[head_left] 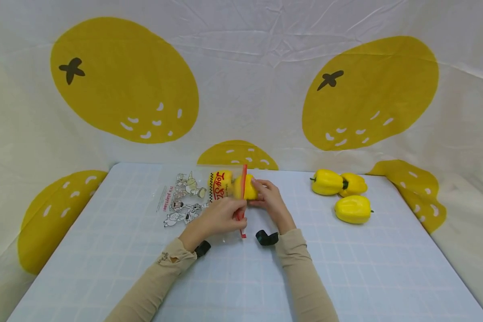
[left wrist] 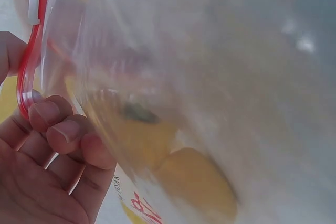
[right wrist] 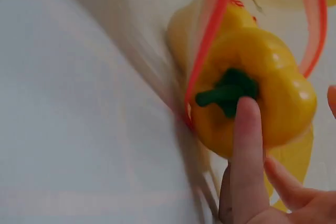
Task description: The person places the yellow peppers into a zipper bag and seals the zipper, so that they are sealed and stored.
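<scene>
A clear zip bag [head_left: 189, 167] with a red zip edge and cartoon print lies on the table. My left hand [head_left: 223, 215] pinches the red edge near the bag's mouth; a white slider [left wrist: 34, 8] shows farther along it in the left wrist view. A yellow bell pepper [right wrist: 273, 72] sits in the bag's mouth with its green stem facing outward. My right hand [head_left: 271, 201] touches that pepper, its index finger [right wrist: 248, 150] straight against the stem. Deeper in the bag, yellow pepper [head_left: 225, 176] shows behind the print, blurred through the plastic in the left wrist view.
Three more yellow bell peppers lie at the back right: one on the left [head_left: 325, 182], one beside it [head_left: 355, 184], one in front [head_left: 352, 209]. Black wrist-worn devices [head_left: 265, 238] sit by both cuffs. A white cloth with yellow fruit print hangs behind the pale checked table [head_left: 241, 286].
</scene>
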Tool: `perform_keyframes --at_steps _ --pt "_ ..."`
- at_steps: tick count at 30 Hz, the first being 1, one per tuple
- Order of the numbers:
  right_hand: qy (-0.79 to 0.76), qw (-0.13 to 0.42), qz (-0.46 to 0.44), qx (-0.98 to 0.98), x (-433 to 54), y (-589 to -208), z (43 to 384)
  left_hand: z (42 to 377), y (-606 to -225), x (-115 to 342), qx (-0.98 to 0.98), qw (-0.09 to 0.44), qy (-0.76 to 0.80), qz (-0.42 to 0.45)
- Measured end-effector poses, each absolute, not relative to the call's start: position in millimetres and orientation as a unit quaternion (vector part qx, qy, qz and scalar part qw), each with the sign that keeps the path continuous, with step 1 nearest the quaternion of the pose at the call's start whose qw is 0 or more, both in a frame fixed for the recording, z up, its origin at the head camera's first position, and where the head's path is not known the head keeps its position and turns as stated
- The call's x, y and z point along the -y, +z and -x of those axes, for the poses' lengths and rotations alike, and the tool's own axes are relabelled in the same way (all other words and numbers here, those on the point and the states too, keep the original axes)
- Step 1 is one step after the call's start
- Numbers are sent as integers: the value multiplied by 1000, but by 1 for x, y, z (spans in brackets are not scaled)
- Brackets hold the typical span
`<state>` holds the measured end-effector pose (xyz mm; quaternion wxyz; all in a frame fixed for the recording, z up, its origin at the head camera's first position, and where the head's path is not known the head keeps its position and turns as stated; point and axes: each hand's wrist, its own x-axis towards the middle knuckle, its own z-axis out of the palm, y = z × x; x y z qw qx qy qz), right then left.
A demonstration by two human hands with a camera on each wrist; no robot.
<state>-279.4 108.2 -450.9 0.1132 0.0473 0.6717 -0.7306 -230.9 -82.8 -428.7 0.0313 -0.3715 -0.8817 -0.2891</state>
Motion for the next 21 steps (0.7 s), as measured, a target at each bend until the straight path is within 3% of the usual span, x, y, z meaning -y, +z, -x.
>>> perform_keyframes --at_steps 8,21 --pt "-777 154 9 -610 -119 -453 281 231 -429 82 883 23 -288 370" --pt "-777 112 -12 -620 -105 -462 280 232 -429 81 880 27 -290 376"
